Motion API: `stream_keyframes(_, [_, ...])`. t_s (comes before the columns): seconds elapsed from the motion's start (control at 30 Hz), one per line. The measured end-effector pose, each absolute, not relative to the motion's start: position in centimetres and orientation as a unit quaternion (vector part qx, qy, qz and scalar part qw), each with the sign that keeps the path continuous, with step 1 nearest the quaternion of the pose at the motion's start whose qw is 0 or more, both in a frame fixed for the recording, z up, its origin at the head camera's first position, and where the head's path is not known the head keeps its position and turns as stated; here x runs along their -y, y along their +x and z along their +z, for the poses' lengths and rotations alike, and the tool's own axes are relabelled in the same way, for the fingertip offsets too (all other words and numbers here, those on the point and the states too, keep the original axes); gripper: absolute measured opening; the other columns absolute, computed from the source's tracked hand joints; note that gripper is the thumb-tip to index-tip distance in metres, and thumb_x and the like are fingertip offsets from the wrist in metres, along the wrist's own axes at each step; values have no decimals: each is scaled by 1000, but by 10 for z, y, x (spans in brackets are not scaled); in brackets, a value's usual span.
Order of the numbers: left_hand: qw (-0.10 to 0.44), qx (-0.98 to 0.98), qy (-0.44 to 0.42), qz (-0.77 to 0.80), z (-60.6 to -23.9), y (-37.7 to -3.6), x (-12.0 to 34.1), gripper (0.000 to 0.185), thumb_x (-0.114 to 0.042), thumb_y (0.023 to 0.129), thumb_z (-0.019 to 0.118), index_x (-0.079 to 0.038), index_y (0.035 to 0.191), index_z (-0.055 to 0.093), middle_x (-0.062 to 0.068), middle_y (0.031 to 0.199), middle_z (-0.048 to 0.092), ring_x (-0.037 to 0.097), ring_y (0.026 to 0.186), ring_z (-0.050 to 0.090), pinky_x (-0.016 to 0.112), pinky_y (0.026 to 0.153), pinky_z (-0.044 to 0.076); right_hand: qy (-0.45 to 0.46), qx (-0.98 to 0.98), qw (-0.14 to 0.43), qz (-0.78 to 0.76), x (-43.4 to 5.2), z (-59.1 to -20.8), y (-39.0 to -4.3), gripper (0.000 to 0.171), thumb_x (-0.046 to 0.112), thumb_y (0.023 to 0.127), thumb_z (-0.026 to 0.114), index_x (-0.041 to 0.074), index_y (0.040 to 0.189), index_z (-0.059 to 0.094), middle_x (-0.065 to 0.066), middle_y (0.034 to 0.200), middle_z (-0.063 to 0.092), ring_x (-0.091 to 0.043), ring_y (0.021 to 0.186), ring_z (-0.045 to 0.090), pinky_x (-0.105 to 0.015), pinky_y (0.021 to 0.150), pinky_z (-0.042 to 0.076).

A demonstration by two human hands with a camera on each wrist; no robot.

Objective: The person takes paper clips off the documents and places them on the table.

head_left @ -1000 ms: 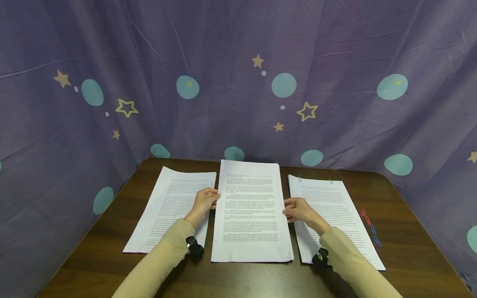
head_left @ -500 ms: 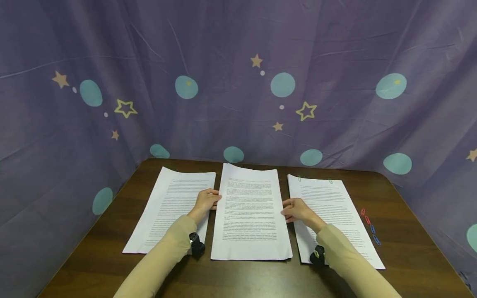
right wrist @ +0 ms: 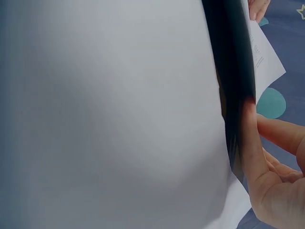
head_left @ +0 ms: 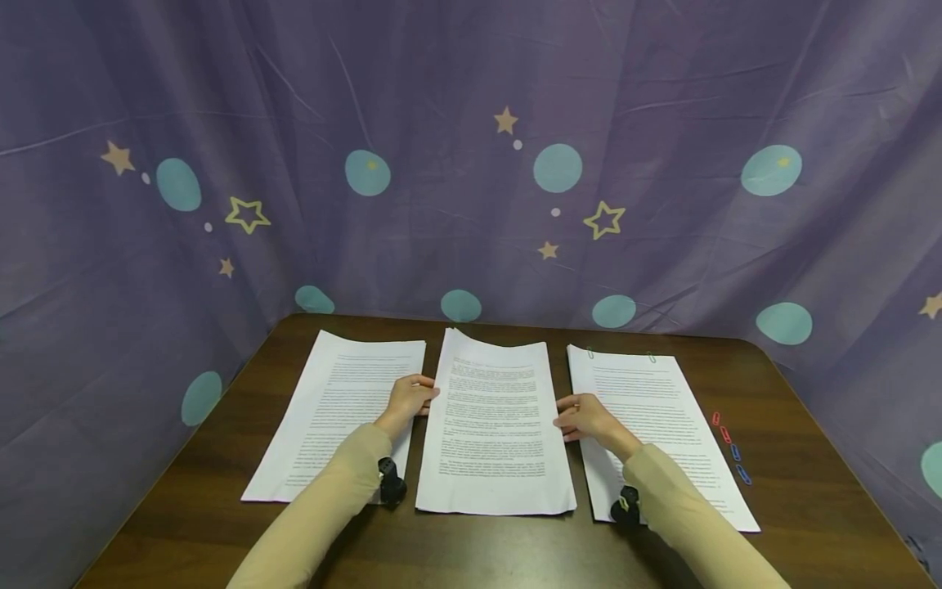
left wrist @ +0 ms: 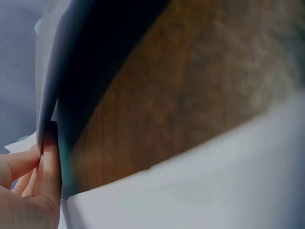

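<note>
Both hands hold a stack of printed paper (head_left: 491,425) in the middle of the table, one at each long side. My left hand (head_left: 407,398) pinches its left edge, above a second paper stack (head_left: 353,409). Opposite it, my right hand (head_left: 586,415) pinches the right edge, overlapping a third stack (head_left: 648,425). The held sheets bow a little, and their far corners curl up. In the left wrist view thumb and fingers (left wrist: 49,162) grip the raised sheet edge, with dark table showing beneath. The right wrist view shows the same kind of pinch by the right fingers (right wrist: 250,143).
Two green paper clips (head_left: 651,357) sit on the far edge of the right stack. Red paper clips (head_left: 725,434) and blue paper clips (head_left: 744,474) lie in a row right of it on the brown wooden table (head_left: 471,556). A purple patterned curtain (head_left: 456,229) hangs behind.
The far edge of the held paper stack has dropped toward the table, and its top now curves. Both hands keep their pinch and have hardly moved.
</note>
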State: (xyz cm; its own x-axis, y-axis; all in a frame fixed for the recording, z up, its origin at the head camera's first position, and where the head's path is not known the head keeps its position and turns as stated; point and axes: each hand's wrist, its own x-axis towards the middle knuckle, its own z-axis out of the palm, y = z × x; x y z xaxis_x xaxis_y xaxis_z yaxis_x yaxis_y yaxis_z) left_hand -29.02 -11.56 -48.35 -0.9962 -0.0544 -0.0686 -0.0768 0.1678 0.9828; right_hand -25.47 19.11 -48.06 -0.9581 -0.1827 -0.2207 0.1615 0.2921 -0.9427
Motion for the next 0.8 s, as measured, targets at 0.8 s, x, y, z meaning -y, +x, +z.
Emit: stream_keyframes(0.8, [-42,-870,64,487,-439,-266,77,24,-7,80,62,7,98,59,15,87,62,27,80,58,29,62,48,-137,-837,60,-526,-264,-456,-231,36,-1,82,57,-19,111,47,-28,91,60,-28,81,61,-34,66,52])
